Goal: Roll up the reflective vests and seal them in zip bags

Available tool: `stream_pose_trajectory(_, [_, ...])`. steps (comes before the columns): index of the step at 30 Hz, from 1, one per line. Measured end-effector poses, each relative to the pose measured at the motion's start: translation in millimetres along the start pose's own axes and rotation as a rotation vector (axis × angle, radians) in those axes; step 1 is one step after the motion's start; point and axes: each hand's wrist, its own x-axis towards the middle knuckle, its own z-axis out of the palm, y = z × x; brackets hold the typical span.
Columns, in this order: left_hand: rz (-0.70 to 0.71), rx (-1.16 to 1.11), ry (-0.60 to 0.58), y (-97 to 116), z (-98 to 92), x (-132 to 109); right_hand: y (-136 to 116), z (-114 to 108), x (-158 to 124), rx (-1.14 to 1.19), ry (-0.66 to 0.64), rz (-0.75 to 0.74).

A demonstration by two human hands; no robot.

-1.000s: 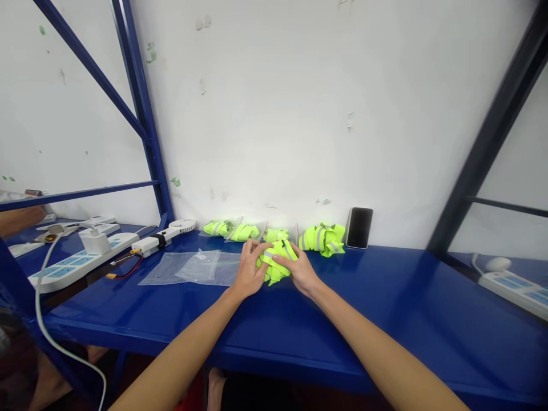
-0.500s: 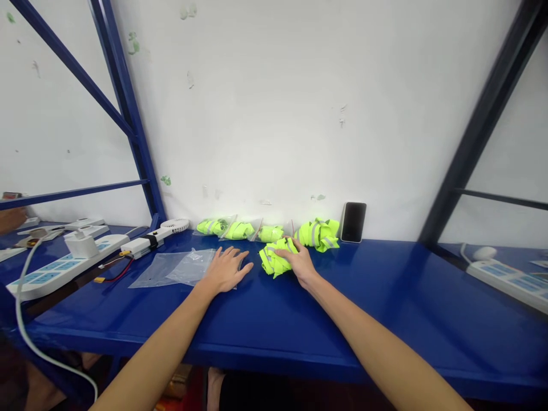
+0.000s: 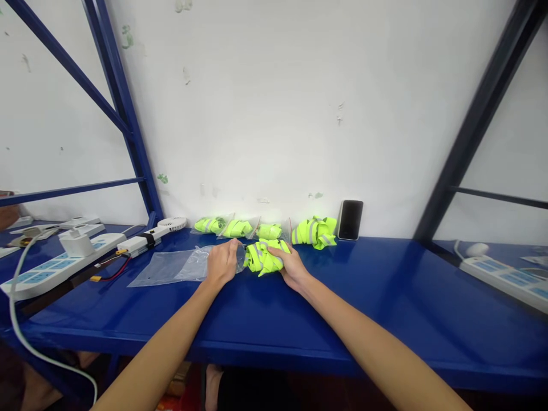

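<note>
My right hand grips a rolled neon-yellow reflective vest with grey stripes, just above the blue table. My left hand is closed on a clear plastic bag, whose right end meets the vest's left end; how far the vest lies inside it cannot be made out. Under and left of that bag lies another flat clear bag. Along the wall sit several similar vests in clear bags, among them one packed vest. A larger loose vest bundle lies at their right end.
A phone leans on the wall. To the left are a small white fan, a battery with wires and a power strip with a plug. Another power strip lies at right. Blue metal posts rise from the table.
My left hand has gone from spread flat on the bags to closed on one, drawing its end rightward. My right hand has moved the vest slightly left to meet it.
</note>
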Motion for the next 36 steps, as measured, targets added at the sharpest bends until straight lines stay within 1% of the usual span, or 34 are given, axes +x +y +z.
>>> stream_pose_trajectory(2, [0.02, -0.081, 0.059, 4, 1.4, -1, 1, 5, -4, 0.021, -0.018, 0.036])
stream_pose_trajectory(4, [0.072, -0.146, 0.1, 8, 2.9, -4, 2, 9, -7, -0.006, -0.043, 0.045])
stream_pose_trajectory(6, [0.126, -0.18, 0.123, 14, 4.0, -6, 3, 12, -9, -0.046, -0.052, 0.019])
stream_pose_trajectory(8, [0.162, -0.183, 0.117, 19, 4.4, -9, 4, 13, -8, -0.066, -0.019, -0.032])
stream_pose_trajectory(10, [0.191, -0.172, 0.069, 22, 4.0, -11, 2, 13, -5, -0.049, 0.041, -0.075])
stream_pose_trajectory(11, [0.215, -0.162, 0.027, 23, 3.4, -12, 1, 12, -4, -0.035, 0.068, -0.086])
stream_pose_trajectory(16, [0.44, -0.086, -0.265, 21, -0.2, -12, -7, 6, -2, -0.009, 0.183, -0.095])
stream_pose_trajectory(18, [0.503, -0.049, -0.296, 19, 0.0, -11, -8, 3, -1, -0.031, 0.206, -0.083])
stream_pose_trajectory(21, [0.525, 0.008, -0.22, 19, 1.6, -9, -8, -1, 2, -0.107, 0.228, -0.103])
stream_pose_trajectory(25, [0.529, 0.084, -0.114, 26, 1.5, -10, -8, -2, 6, -0.161, 0.273, -0.153])
stream_pose_trajectory(27, [0.529, 0.136, -0.067, 31, 1.1, -11, -9, 0, 7, -0.129, 0.295, -0.09])
stream_pose_trajectory(31, [0.559, 0.238, 0.001, 42, 3.6, -16, -12, 2, 5, -0.037, 0.352, 0.104])
stream_pose_trajectory(33, [0.577, 0.265, 0.003, 46, 6.0, -17, -13, 3, 3, -0.027, 0.355, 0.131])
stream_pose_trajectory(36, [0.557, 0.273, -0.017, 45, 8.1, -16, -11, 3, 2, -0.105, 0.289, 0.091])
